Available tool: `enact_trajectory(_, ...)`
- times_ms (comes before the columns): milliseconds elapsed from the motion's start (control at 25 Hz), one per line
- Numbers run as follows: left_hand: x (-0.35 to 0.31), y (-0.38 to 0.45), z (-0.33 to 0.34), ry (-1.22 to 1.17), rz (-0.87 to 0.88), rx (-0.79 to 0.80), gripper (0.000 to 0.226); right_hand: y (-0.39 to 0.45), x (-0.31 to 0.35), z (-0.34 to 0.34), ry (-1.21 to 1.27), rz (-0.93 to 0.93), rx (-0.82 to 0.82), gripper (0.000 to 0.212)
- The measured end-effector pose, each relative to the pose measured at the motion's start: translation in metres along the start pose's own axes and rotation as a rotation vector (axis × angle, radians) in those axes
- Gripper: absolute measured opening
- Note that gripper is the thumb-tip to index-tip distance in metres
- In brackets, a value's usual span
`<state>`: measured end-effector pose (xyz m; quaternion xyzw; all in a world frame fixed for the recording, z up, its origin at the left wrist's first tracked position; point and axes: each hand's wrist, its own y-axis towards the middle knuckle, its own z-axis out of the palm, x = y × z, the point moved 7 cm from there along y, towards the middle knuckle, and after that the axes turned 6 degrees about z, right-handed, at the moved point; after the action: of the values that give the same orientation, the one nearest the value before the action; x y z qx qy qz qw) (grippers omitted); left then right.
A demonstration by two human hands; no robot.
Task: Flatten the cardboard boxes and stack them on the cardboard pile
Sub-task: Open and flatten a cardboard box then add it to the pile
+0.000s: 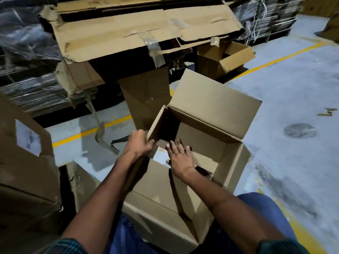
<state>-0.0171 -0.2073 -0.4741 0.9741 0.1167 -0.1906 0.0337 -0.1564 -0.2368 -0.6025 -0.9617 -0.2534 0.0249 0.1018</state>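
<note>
Sitting right in the middle of the frame is the open cardboard box, flaps up and out, with the pale floor showing through a gap in its bottom near the left side. Left hand has its fingers curled around the edge of the box's left flap, clamped on it. Right hand is down inside the box with fingers spread and straight, palm facing the inner bottom panel; can't tell for sure if it's actually pressing or just above it. Both forearms come up from the bottom of the frame, with blue jeans visible under and beside the box at lower right.

Just behind the box, a tall flattened piece of cardboard leans upright against the dark edge of a stack. Above that, across the top of the frame, is the cardboard pile, big flattened sheets with torn edges and strips of clear tape hanging off. A smaller open box sits on the floor at upper right, tucked next to the pile. Another big carton with a white label fills the left edge. Grey floor has a yellow line running diagonally, plus a dark stain on the right.
</note>
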Motion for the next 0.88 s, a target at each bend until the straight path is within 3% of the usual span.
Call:
enact_trajectory(160,-0.007,-0.002,-0.006,-0.019,0.016,-0.018,0.046,0.002,-0.034,0.025,0.168,0.180,0.259,0.060)
enact_trajectory(280,-0.007,0.001,-0.010,-0.002,-0.007,-0.060,0.042,-0.010,-0.033,-0.010,0.251,0.189,0.151,0.056)
enact_trajectory(440,0.007,0.002,-0.007,0.028,-0.072,-0.059,0.016,-0.043,0.001,-0.073,0.393,0.062,-0.042,0.033)
enact_trajectory(560,0.015,0.001,-0.008,0.043,-0.105,-0.048,0.021,-0.061,0.017,-0.079,0.380,0.017,-0.050,0.033)
enact_trajectory(680,0.010,0.001,-0.010,0.046,-0.106,-0.029,0.022,-0.073,0.040,-0.061,0.316,-0.047,0.055,0.030)
enact_trajectory(760,0.008,0.002,-0.009,0.048,-0.095,-0.004,0.022,-0.079,0.056,-0.033,0.262,-0.101,0.203,0.043)
enact_trajectory(880,0.003,0.004,-0.005,0.047,-0.030,0.050,0.015,-0.078,0.066,0.020,0.206,-0.168,0.341,0.080)
